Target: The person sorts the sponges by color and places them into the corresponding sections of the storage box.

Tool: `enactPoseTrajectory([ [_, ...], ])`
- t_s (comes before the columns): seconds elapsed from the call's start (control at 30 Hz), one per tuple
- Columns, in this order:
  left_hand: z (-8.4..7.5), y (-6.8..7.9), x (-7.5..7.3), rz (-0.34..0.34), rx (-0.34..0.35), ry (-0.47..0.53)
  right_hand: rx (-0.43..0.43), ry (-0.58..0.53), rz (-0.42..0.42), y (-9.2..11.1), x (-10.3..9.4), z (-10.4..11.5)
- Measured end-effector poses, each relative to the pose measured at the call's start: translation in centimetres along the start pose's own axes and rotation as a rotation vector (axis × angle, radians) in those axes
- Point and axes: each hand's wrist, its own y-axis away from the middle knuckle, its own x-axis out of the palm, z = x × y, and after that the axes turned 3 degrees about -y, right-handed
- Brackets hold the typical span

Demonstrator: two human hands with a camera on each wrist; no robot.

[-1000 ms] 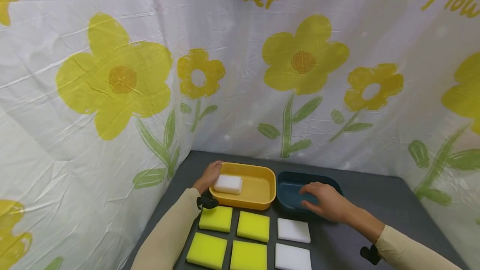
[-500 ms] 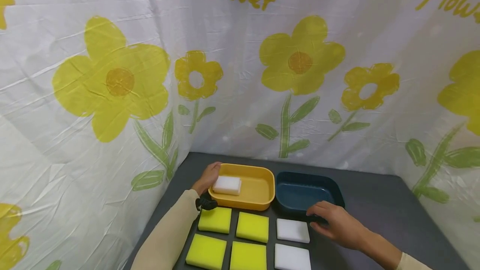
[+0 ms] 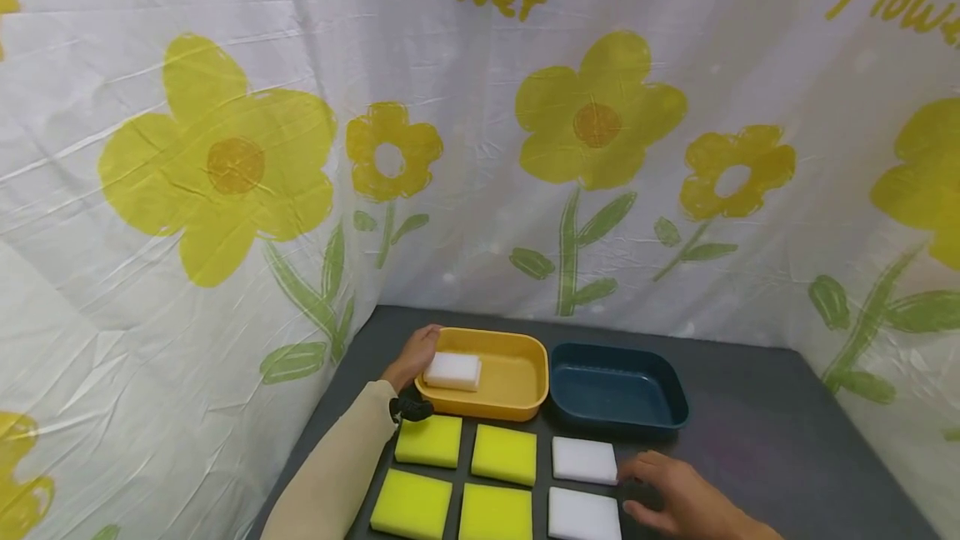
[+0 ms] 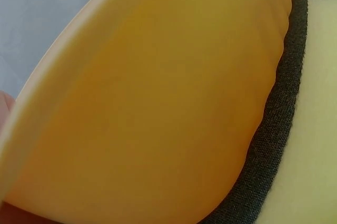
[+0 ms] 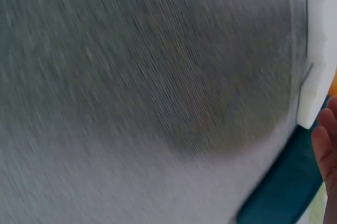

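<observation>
My left hand (image 3: 414,357) holds the left end of a yellow plastic tub (image 3: 513,372), fingers at its rim. Inside that tub, at the left, lies a white sponge (image 3: 453,371). In the left wrist view the tub's wall (image 4: 158,103) fills most of the picture. My right hand (image 3: 678,494), fingers loosely bent and holding nothing, is just right of two white sponges: a farther one (image 3: 584,460) and a nearer one (image 3: 584,513). Its fingertips are right at the farther sponge's edge. In the right wrist view its fingers (image 5: 325,145) show at the right edge.
A dark blue tub (image 3: 618,386) stands right beside the yellow one, with nothing in it. Several yellow sponges (image 3: 504,453) lie in rows in front of the yellow tub. The dark grey table (image 3: 757,407) ends at a flower-print curtain (image 3: 465,265) behind and at the sides.
My right hand has drawn back from over the dark blue tub, toward me, to beside the white sponges. The left hand has stayed on the yellow tub.
</observation>
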Motion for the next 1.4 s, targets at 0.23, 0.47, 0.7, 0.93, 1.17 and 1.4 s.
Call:
enactPoseTrajectory([
  [0.23, 0.0, -0.2, -0.1, 0.001, -0.008, 0.005, 0.231, -0.156, 0.216, 0.6, 1.1, 0.2],
  [0.47, 0.6, -0.4, 0.0, 0.003, -0.007, 0.007, 0.132, -0.156, 0.159, 1.0, 2.2, -0.3],
  [0.7, 0.8, -0.4, 0.1, -0.005, 0.008, -0.009, 0.192, -0.164, 0.166, 1.3, 2.9, -0.2],
  [0.93, 0.9, -0.6, 0.1, -0.005, 0.002, -0.011, 0.234, -0.191, 0.160, 1.4, 2.7, 0.1],
  [1.17, 0.9, -0.7, 0.1, -0.007, -0.001, -0.020, 0.165, -0.139, 0.076, 1.1, 1.0, 0.5],
  [1.4, 0.6, -0.7, 0.1, -0.012, 0.007, -0.031, 0.096, 0.018, -0.011, -0.6, -1.8, 0.9],
])
